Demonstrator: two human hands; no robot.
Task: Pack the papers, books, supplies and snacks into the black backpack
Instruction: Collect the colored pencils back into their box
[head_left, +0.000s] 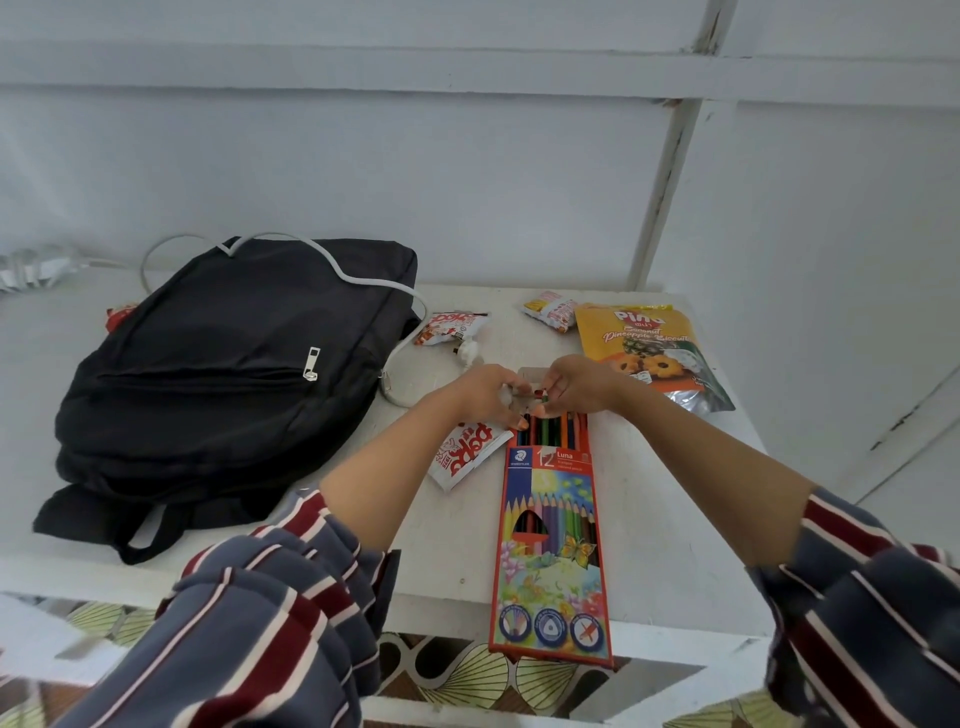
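Soft, even light, bright white wall and counter, faint shadow beneath the black backpack, small glare on the foil biscuit bag, wide-angle bending at the edges, striped sleeves blurred in the near corners, centre fairly sharp

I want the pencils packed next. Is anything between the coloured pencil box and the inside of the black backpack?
Yes. The black backpack lies flat with no compartment visibly open, and a white cable is draped across it. A red-and-white snack packet lies between it and the pencil box.
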